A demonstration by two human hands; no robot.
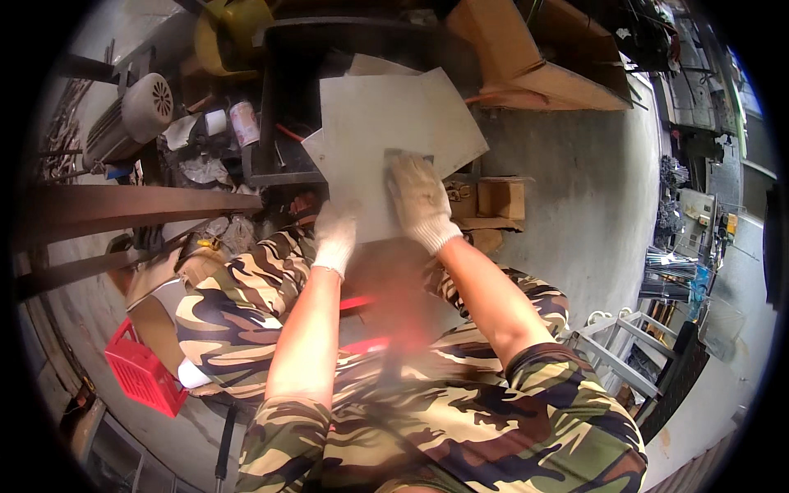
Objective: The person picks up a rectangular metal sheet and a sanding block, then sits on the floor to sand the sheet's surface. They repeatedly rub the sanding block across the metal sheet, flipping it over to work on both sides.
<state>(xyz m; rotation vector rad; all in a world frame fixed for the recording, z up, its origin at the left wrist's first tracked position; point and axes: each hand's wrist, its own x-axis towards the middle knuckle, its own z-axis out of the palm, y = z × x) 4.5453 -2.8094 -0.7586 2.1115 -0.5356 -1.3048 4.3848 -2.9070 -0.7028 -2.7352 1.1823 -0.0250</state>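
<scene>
A flat light-grey sheet [362, 123] with straight edges lies in front of me, over a dark open-topped bin. Another grey sheet [456, 135] pokes out from under it on the right. My left hand [337, 228], in a white knit work glove, grips the near left edge of the top sheet; some of its fingers are hidden. Gloved the same way but dirtier, my right hand [422, 195] rests on the sheet's near right part. Its fingers are bent over a small dark flat piece [396, 153], mostly covered by the glove.
The dark bin [261, 156] has its rim around the sheets. Left of it are a grey motor [148, 107], a can [244, 123] and a brown metal beam [148, 207]. Cardboard boxes [526, 78] stand at the far right. A red plastic stool [144, 370] is at lower left, a ladder [620, 345] at right.
</scene>
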